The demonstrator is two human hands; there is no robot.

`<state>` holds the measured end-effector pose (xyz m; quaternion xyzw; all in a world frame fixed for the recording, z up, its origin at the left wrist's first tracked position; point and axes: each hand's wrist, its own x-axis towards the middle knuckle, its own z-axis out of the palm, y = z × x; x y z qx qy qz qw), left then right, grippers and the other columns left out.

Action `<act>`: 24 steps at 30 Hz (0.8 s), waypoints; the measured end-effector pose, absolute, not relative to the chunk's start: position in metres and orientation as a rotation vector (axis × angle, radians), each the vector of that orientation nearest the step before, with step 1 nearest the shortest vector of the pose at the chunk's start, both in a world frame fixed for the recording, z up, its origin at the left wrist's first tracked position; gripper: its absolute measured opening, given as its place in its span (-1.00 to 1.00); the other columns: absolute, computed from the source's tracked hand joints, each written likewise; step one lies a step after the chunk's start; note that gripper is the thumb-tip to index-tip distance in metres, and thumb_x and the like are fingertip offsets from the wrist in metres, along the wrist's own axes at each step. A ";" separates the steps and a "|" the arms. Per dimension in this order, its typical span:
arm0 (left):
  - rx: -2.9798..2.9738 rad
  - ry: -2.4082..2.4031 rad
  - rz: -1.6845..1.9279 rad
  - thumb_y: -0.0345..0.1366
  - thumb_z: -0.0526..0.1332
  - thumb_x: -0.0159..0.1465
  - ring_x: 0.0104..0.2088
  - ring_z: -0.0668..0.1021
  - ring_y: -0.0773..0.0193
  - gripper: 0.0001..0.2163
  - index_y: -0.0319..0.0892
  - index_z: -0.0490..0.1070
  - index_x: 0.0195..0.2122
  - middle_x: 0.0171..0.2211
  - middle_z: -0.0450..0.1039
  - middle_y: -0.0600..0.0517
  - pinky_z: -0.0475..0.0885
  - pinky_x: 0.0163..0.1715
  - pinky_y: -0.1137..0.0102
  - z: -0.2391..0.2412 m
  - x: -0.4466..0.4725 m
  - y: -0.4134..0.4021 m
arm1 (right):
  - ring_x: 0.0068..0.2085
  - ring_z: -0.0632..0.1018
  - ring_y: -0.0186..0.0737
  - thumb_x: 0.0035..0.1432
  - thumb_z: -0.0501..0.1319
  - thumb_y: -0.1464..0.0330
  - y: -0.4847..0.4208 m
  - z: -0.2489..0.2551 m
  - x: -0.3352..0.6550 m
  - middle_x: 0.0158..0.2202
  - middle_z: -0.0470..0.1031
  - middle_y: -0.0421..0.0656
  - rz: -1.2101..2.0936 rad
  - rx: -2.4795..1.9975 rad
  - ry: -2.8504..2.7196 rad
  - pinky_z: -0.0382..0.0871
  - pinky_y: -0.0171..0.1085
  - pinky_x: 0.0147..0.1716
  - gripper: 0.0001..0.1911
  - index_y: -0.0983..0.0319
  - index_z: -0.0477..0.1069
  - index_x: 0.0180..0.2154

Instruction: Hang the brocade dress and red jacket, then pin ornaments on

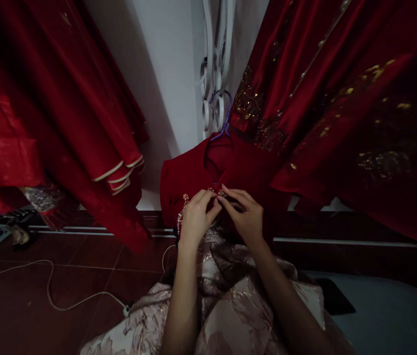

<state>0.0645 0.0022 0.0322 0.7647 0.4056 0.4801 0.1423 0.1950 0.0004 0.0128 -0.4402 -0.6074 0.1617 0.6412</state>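
Observation:
A red V-necked dress point(190, 170) hangs in front of me on a purple hanger point(227, 116). At the bottom of its neckline, both hands meet over a small beaded trim point(221, 193). My left hand point(198, 214) pinches one side of it between thumb and fingers. From the right, my right hand point(247, 214) pinches the other side, its fingertips almost touching the left ones. Partly hidden behind my left hand, a beaded floral string point(185, 199) lies on the dress. Shiny pale pink patterned fabric point(226, 305) spreads below my wrists.
Red garments point(93, 123) hang at left; red garments with gold sequins point(327, 98) hang at right. The purple hanger hooks onto a white scrolled metal frame point(208, 64). A white cable point(51, 291) crosses the tiled floor point(19, 305). A pale board-like surface point(389, 305) lies at lower right.

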 end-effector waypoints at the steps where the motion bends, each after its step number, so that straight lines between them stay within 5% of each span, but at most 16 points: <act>1: 2.214 1.161 1.378 -0.38 0.09 0.22 -0.24 0.46 0.27 -0.87 -0.13 0.36 -0.22 -0.27 0.40 -0.01 0.32 -0.19 0.41 0.032 0.065 0.002 | -0.19 0.50 -0.26 0.06 0.23 0.28 0.001 0.012 0.195 -0.18 0.46 -0.14 0.384 -0.992 -1.381 0.52 -0.26 -0.23 -0.68 0.13 0.47 -0.10; 11: 2.114 1.085 1.397 -0.36 0.05 0.25 -0.18 0.45 0.27 -0.83 -0.15 0.34 -0.16 -0.21 0.39 -0.05 0.34 -0.13 0.37 0.028 0.069 0.004 | -0.04 0.44 -0.24 0.10 0.15 0.34 0.006 0.009 0.199 0.01 0.33 -0.11 0.575 -0.933 -1.456 0.46 -0.27 -0.13 -0.58 0.11 0.34 0.04; 15: 1.965 0.977 1.437 -0.44 -0.04 0.26 -0.08 0.44 0.29 -0.72 -0.14 0.39 -0.12 -0.12 0.41 -0.03 0.34 -0.04 0.34 0.017 0.066 0.014 | 0.03 0.38 -0.20 -0.04 0.19 0.45 0.005 0.010 0.204 0.19 0.12 -0.09 0.664 -0.929 -1.664 0.46 -0.29 -0.18 -0.23 0.05 0.04 0.22; 18: 1.797 0.917 1.371 -0.39 -0.05 0.25 -0.14 0.48 0.30 -0.68 -0.12 0.40 -0.07 -0.09 0.40 -0.04 0.45 -0.23 0.39 0.003 0.063 0.022 | -0.02 0.42 -0.21 -0.13 0.18 0.53 0.007 0.006 0.211 0.26 -0.01 -0.05 0.660 -0.958 -1.800 0.46 -0.29 -0.23 -0.05 0.05 -0.15 0.27; 21: 1.627 0.908 1.247 -0.30 -0.02 0.27 -0.24 0.51 0.32 -0.68 -0.13 0.36 -0.01 -0.10 0.42 -0.08 0.48 -0.35 0.42 -0.008 0.058 0.027 | -0.15 0.48 -0.26 -0.10 0.12 0.55 0.012 -0.002 0.229 0.12 0.25 -0.02 0.636 -1.091 -1.833 0.44 -0.30 -0.29 -0.17 0.11 -0.04 0.23; 24: 1.694 0.923 1.163 -0.29 0.02 0.27 -0.16 0.50 0.29 -0.71 -0.11 0.40 -0.04 -0.11 0.44 -0.07 0.45 -0.19 0.35 -0.013 0.050 0.029 | -0.35 0.50 -0.32 -0.06 0.14 0.50 0.013 -0.007 0.255 -0.29 0.47 -0.17 0.685 -1.241 -1.862 0.42 -0.32 -0.37 -0.40 0.16 0.18 0.08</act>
